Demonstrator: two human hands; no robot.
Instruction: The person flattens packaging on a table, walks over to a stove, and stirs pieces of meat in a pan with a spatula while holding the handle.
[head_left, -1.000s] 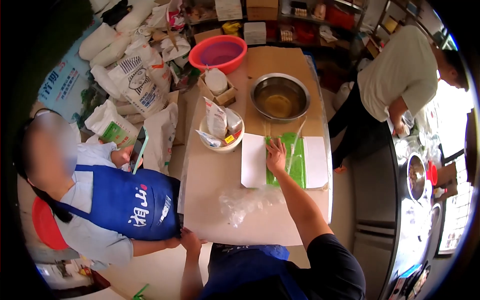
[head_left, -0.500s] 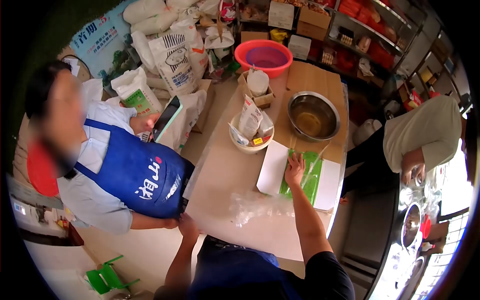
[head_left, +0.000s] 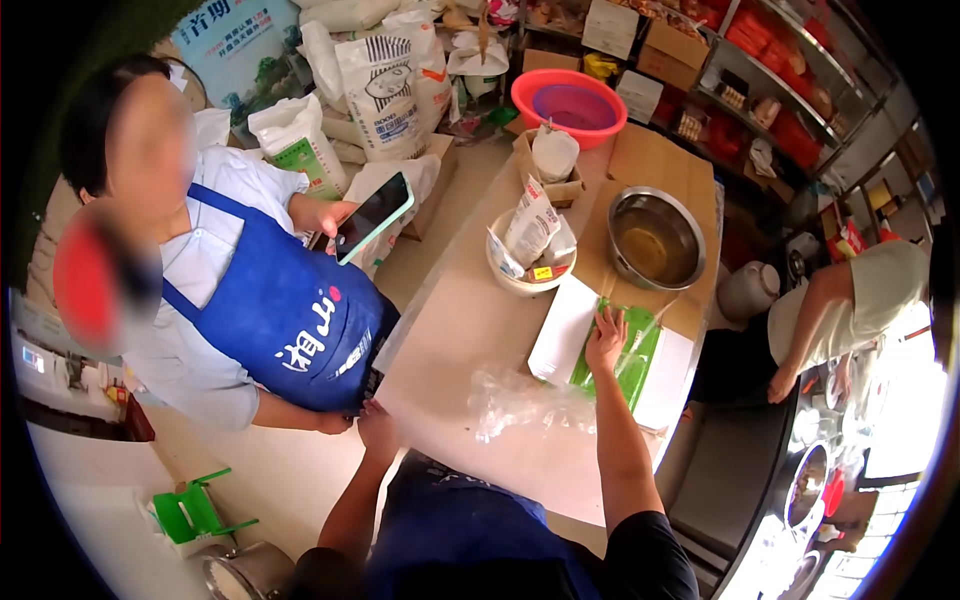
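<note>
My right hand (head_left: 606, 342) lies with its fingers spread on a green package (head_left: 632, 365), which rests over white sheets (head_left: 562, 330) on the table. My left hand (head_left: 378, 430) is low at the table's near left corner, close to the hand of a person in a blue apron; its fingers are too blurred to tell what they touch. Crumpled clear plastic (head_left: 515, 402) lies left of my right forearm. Behind the package stand a white bowl of packets (head_left: 530, 280) and a steel bowl (head_left: 656, 238) with yellowish liquid.
The person in the blue apron (head_left: 285, 300) stands at the left, holding a phone (head_left: 374, 217). Another person (head_left: 850, 300) bends over the right counter. A red basin (head_left: 568, 105) and a small carton (head_left: 548, 170) are at the table's far end. Sacks (head_left: 385, 100) stand behind.
The view has turned left, shifting the table rightward in the frame. My right hand stays on the green package. The apron-wearing person's phone is raised, and the person at the right bends lower.
</note>
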